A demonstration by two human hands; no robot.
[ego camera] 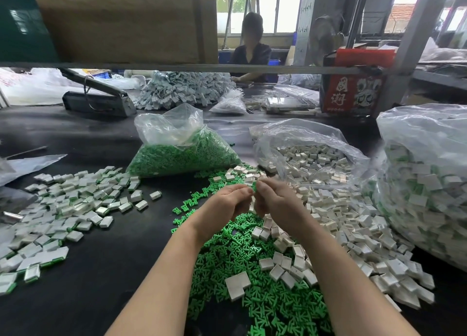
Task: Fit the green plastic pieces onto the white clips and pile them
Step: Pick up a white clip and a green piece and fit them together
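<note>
My left hand (225, 200) and right hand (274, 196) pinch one small green plastic piece (254, 186) between curled fingers (light, stiff, judged best gripped by its edges).

A worker's left hand (225, 204) and right hand (275, 201) meet fingertip to fingertip, pinching a small green piece (254, 186) above a black table (101, 272). Loose green plastic pieces (252, 297) and white clips (353, 224) lie heaped below; assembled clips (63, 207) spread to the left.
</note>
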